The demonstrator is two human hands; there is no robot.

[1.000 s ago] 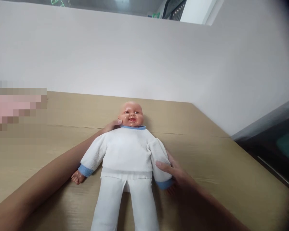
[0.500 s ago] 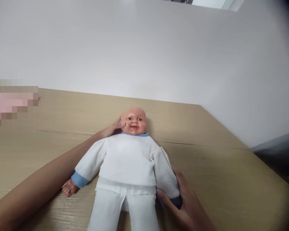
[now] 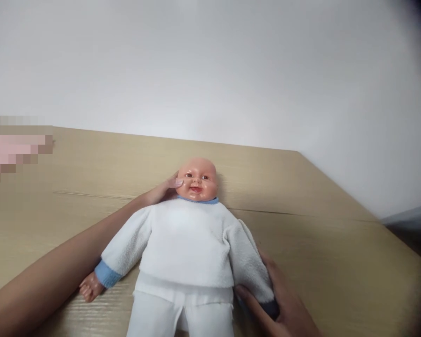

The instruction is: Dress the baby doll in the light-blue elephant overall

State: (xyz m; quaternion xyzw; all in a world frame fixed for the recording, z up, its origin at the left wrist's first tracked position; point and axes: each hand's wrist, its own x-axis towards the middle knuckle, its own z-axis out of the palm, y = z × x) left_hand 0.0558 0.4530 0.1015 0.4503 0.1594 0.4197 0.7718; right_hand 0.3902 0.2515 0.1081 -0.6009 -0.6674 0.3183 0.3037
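Observation:
A baby doll (image 3: 185, 238) in a white top with blue collar and cuffs and white trousers lies face up on a light wooden table (image 3: 301, 224). My left hand (image 3: 163, 189) reaches along the doll's side and cups its head at the cheek and neck, thumb on the cheek. My right hand (image 3: 280, 304) is wrapped round the end of the doll's sleeve (image 3: 249, 267) at the lower right, fingers closed on the cuff. The doll's other arm lies spread out, its bare hand (image 3: 87, 291) resting on the table.
A plain white wall (image 3: 210, 70) rises right behind the table's far edge. A blurred pinkish patch (image 3: 14, 147) sits at the left edge. A dark surface (image 3: 414, 229) shows beyond the table's right corner.
The view has tilted down and closed in, so the doll sits lower and larger. My right hand has slid down the sleeve to grip its cuff. My left hand stays at the head.

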